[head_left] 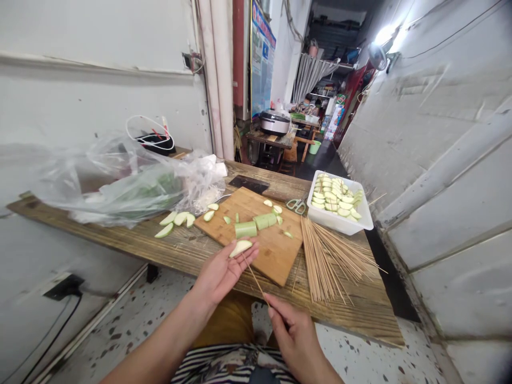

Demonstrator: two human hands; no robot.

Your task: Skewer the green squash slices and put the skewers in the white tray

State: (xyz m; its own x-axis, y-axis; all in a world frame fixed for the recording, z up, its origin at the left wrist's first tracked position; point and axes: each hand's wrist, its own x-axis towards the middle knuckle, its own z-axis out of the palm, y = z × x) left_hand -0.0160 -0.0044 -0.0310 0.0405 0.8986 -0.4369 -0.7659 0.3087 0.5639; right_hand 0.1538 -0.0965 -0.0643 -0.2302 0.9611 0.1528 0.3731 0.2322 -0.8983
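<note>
My left hand (226, 272), palm up, holds a half-round vegetable slice (240, 248) with pale flesh and green skin, like zucchini or green eggplant. Pinched in my right hand (290, 330) is a thin bamboo skewer (256, 279). Its far end reaches the slice's lower edge; I cannot tell whether it has gone in. Just beyond my left hand is a wooden cutting board (274, 261) bearing green vegetable chunks (245, 229) and small cut pieces. To the right lies a fanned bundle of bamboo skewers (322, 266). More slices (181, 218) rest on the table left of the board.
A white tub (340, 226) full of skewered slices stands at the back right of the wooden table (368, 309). Green-handled scissors (296, 206) lie beside it. Plastic bags (132, 181) cover the left side, and a dark flat object (248, 184) sits behind the board.
</note>
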